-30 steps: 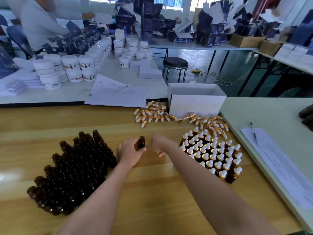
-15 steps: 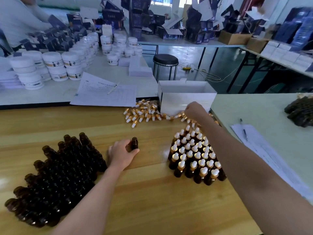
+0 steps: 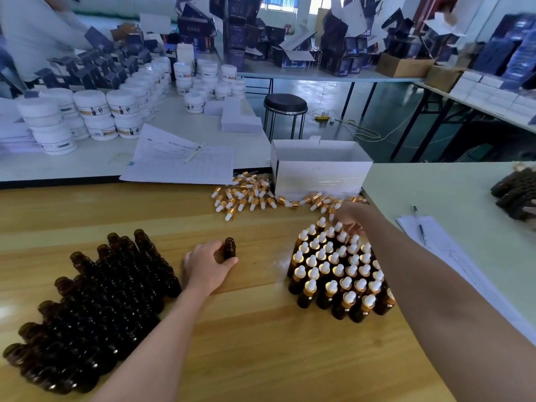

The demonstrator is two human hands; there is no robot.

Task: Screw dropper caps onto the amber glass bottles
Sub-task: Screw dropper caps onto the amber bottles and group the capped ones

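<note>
Left grip: rests on the wooden desk with the forearm extended forward. Fingers and thumb curl round 1 open bottle, which stands upright between the uncapped bottles at left and the capped bottles at right.

Right grip: the arm reaches across the capped group, fingers curled down at the loose dropper caps before the white box. Whether it grasps a cap cannot be told.

Bare tabletop between open bottles and capped bottles
</note>
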